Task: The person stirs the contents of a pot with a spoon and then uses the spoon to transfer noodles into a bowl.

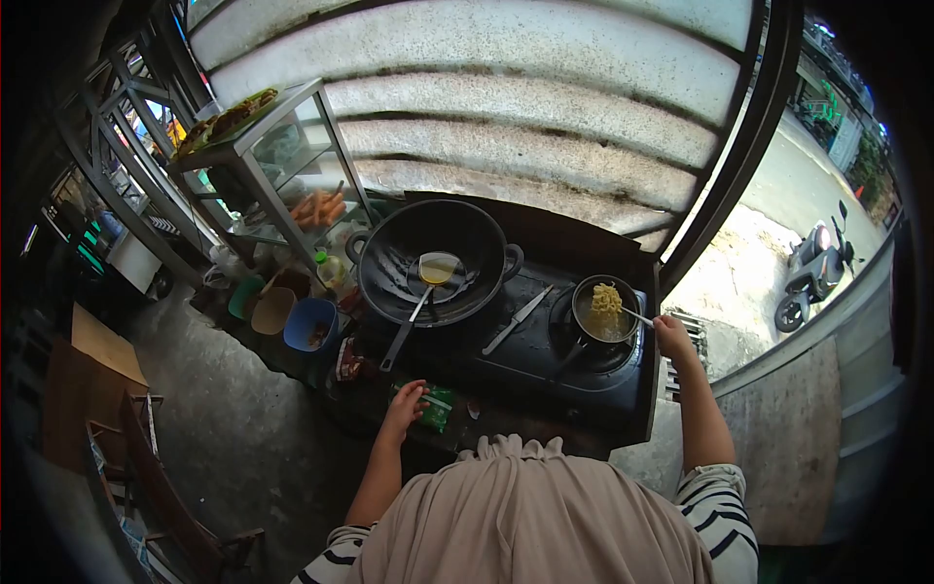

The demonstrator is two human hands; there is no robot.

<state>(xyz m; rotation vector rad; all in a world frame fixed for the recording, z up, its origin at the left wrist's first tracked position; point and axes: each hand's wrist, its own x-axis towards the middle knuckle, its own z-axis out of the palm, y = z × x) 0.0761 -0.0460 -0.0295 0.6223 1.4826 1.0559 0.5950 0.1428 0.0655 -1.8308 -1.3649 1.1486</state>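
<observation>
My right hand (671, 337) is closed around the slim handle of a metal utensil (637, 316). The utensil's head is hidden under yellow noodles (605, 296), bunched above a small pot (582, 329) of cloudy liquid on the right burner. My left hand (403, 407) is held low by the front edge of the counter, fingers slightly bent and apart, holding nothing. Right beside its fingertips lies a green packet (438, 411). A knife (518, 319) rests on the black stove top (520, 365), between the pot and a large wok (389, 229).
In the wok sits a ladle (422, 304) with yellowish liquid in its bowl. Left of it stand a blue container (311, 323), other tubs and a bottle (329, 268). A glass display case (277, 165) rises behind them. A scooter (815, 268) is parked outside, right.
</observation>
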